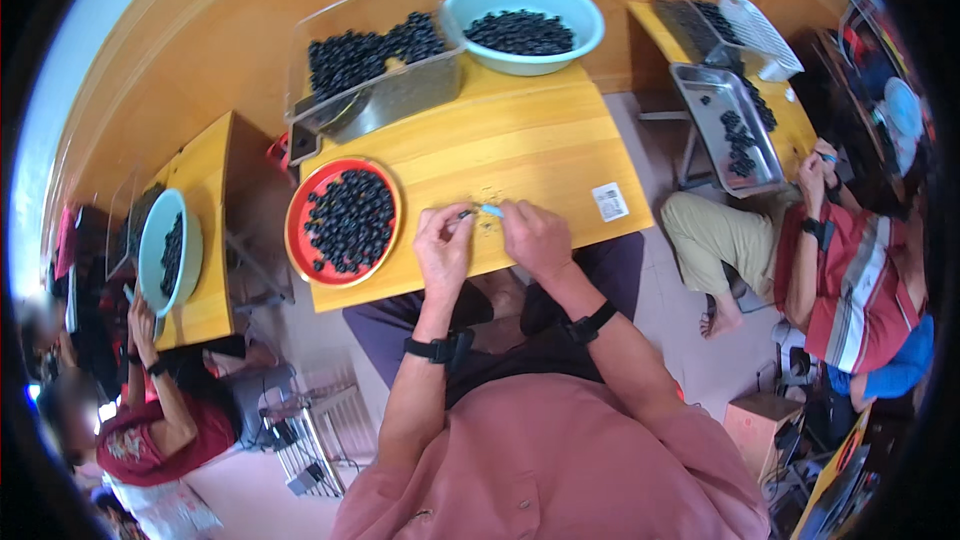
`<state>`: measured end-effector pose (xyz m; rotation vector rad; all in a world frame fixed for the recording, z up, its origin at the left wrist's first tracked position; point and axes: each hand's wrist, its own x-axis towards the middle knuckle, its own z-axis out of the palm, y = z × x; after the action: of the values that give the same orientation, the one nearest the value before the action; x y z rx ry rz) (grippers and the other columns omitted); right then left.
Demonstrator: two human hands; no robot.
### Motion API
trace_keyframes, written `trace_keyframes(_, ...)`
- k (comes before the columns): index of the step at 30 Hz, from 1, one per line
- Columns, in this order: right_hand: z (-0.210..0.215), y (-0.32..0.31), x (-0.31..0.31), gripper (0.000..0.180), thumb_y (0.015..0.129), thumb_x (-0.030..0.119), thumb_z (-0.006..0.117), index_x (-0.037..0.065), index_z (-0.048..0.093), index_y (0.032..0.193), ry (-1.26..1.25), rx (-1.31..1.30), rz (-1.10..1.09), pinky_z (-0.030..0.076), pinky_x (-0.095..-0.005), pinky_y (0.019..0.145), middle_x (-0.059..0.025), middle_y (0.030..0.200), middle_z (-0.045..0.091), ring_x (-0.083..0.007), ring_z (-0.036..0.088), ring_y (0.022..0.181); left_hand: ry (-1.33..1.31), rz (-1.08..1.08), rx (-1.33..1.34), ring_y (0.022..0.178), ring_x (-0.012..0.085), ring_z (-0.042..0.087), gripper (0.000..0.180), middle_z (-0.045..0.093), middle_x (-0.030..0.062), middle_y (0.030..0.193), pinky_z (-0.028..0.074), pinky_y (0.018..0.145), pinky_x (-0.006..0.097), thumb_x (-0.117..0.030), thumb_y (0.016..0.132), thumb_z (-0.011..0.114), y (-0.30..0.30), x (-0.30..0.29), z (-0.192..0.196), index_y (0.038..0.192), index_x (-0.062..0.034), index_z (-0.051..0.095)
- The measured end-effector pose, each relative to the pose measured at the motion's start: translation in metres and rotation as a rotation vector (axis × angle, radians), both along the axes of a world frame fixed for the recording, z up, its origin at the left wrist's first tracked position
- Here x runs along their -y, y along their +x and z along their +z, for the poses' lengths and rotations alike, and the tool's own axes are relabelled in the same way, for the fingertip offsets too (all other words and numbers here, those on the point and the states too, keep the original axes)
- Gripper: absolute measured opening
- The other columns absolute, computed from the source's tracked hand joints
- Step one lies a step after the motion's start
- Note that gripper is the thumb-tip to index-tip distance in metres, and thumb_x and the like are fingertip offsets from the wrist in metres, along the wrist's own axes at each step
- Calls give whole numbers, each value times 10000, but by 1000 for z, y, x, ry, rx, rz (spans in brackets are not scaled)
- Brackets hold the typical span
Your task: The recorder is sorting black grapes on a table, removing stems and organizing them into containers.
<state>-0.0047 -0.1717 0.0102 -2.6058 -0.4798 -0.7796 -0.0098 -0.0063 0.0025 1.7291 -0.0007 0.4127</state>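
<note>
Over the near edge of the yellow wooden table [520, 145], my left hand [442, 248] pinches one small black rounded piece [465, 214] between thumb and fingertips. Close beside it, my right hand [537, 240] grips a short light-blue tool [491, 209] that points toward the left hand; its exact kind is too small to make out. Dark crumbs [487, 228] are scattered on the wood between and around my fingertips. Left of my left hand stands a red round tray [297, 240] with a yellowish rim, holding many similar black rounded pieces [350, 220].
At the table's back are a clear plastic bin [395, 85] and a pale-blue basin [592, 25], both with black pieces. A white label [609, 202] lies at right. Co-workers sit at side tables, with a metal tray [705, 130] on the right and another basin [190, 260] on the left.
</note>
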Motion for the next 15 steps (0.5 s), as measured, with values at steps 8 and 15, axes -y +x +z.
trace_keyframes(8,6,-5,-1,62,853,125,640,68,644,879,28,12,-22,556,-385,579,-82,757,632,-257,688,674,148,43,-9,839,119,585,173,605,37,942,484,755,256,8,899,746,-3,-3,4,1071,22,726)
trace_keyframes(15,-4,-2,-1,65,823,122,644,72,648,863,44,58,-12,555,-386,573,-75,733,626,-248,694,675,79,13,112,885,131,594,146,620,60,1015,492,778,263,53,899,729,-9,-21,13,1040,15,726)
